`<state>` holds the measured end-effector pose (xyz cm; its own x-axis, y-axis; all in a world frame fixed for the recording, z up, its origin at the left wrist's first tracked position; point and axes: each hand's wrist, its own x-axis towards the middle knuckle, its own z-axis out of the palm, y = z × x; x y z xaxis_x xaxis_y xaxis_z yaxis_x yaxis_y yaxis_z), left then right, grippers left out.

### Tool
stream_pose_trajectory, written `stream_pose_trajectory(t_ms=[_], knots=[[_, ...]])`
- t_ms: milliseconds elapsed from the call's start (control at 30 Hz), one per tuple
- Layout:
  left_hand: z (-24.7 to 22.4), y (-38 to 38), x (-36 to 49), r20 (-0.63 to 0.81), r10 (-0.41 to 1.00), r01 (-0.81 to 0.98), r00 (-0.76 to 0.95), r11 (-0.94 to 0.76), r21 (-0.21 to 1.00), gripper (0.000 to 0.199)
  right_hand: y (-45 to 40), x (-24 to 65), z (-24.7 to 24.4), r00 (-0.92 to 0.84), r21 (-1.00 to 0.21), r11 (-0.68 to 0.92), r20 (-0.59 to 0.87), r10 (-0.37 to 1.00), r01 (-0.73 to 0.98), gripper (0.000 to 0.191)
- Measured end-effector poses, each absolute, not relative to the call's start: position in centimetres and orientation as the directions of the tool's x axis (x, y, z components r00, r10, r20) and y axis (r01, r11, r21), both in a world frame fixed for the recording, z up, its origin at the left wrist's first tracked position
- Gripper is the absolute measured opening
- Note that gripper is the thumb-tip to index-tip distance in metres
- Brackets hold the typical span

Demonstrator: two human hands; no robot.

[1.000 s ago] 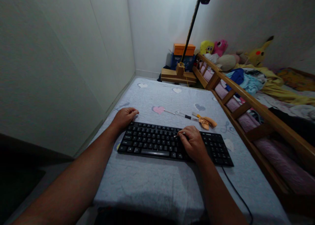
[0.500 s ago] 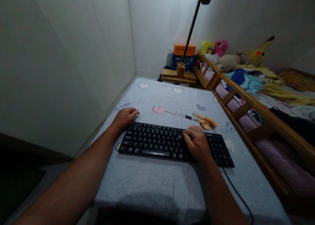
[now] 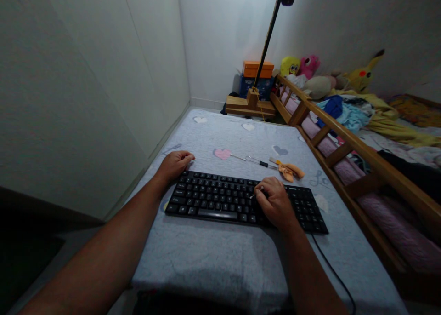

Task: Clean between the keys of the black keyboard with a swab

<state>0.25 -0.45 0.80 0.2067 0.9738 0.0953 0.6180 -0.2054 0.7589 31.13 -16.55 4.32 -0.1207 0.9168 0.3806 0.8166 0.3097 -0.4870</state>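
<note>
A black keyboard [image 3: 213, 195] lies flat on the cloth-covered table, its cable running off toward the lower right. My right hand [image 3: 275, 202] rests over its right part, fingers pinched on a thin white-tipped stick [image 3: 252, 196] that looks like a cotton swab. The stick's tip is down among the keys, and the hand hides the rest of it. At the keyboard's upper left corner is my left hand [image 3: 175, 164], its fingers curled closed. Something pale shows at its fingertips, too small to name.
Behind the keyboard lie a thin metal rod [image 3: 237, 157], a black-handled tool [image 3: 263, 164], a small brush [image 3: 274, 161] and a crumpled orange cloth [image 3: 290, 171]. A wooden bed rail [image 3: 347, 147] borders the right side, a white cabinet [image 3: 103, 76] the left. A lamp stand [image 3: 251, 102] stands beyond.
My right hand has shifted very slightly, and the stick's tip sits a little lower among the keys. My left hand and the keyboard look unmoved.
</note>
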Motion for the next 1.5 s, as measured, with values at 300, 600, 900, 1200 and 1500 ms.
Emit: stream_pose_trajectory(t_ms=[300,600,900,1200,1500], knots=[[0.8,-0.4,0.2,0.098,0.970,0.624,0.223,-0.219,0.750,0.040,-16.5,31.2,4.3,-0.097,-0.485,0.291,0.385,0.918,0.825,0.018],[1.0,-0.5,0.2,0.093,0.972,0.633,0.217,-0.213,0.744,0.039,-16.4,31.2,4.1,-0.079,-0.472,0.294,0.422,0.903,0.831,0.017],[0.8,-0.3,0.2,0.088,0.971,0.624,0.222,-0.211,0.752,0.038,-16.6,31.1,4.2,-0.125,-0.488,0.311,0.376,0.918,0.815,0.016],[1.0,-0.5,0.3,0.093,0.973,0.616,0.213,-0.207,0.760,0.037,-16.6,30.5,4.3,-0.132,-0.505,0.327,0.382,0.915,0.799,0.018],[1.2,-0.7,0.4,0.100,0.973,0.609,0.208,-0.208,0.765,0.041,-16.5,30.3,4.2,-0.167,-0.516,0.360,0.382,0.909,0.777,0.017]])
